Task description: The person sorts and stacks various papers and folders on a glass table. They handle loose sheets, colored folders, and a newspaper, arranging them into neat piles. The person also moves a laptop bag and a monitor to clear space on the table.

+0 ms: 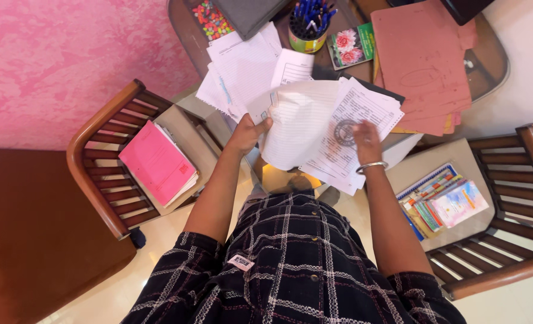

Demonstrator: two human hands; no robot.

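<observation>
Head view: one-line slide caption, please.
Left hand and right hand hold a sheaf of papers above a cluttered desk, between two wooden chairs.

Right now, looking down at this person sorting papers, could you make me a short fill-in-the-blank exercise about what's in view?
1. Both hands, left hand and right hand, hold a sheaf of ____.
2. The right wrist wears a silver ____.
3. The folder on the left chair is ____ in colour.
4. The cup on the table is full of ____.

Missing words: papers; bangle; pink; pens
</observation>
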